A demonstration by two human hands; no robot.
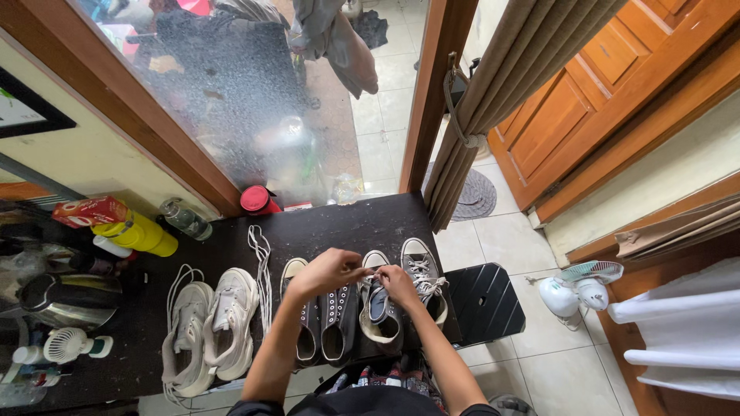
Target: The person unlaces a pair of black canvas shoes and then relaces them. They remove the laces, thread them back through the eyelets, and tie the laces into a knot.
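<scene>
We're over a dark speckled table (370,223). Our left hand (327,271) and right hand (398,283) meet above a dark canvas sneaker (375,308), each pinching the white lace (373,273) at its tongue. That shoe sits near the front edge, between a laceless dark pair (322,327) on the left and a laced dark sneaker (424,277) on the right. Further left: a loose white lace (260,270), then two white mesh sneakers (208,327). Right edge drops to a black plastic stool (486,302) and tiled floor. Back row: red-lidded jar (256,200), yellow bottle (142,233), flat red packet (91,211) on top. Beyond, frosted glass door (254,100) in wood frame.
</scene>
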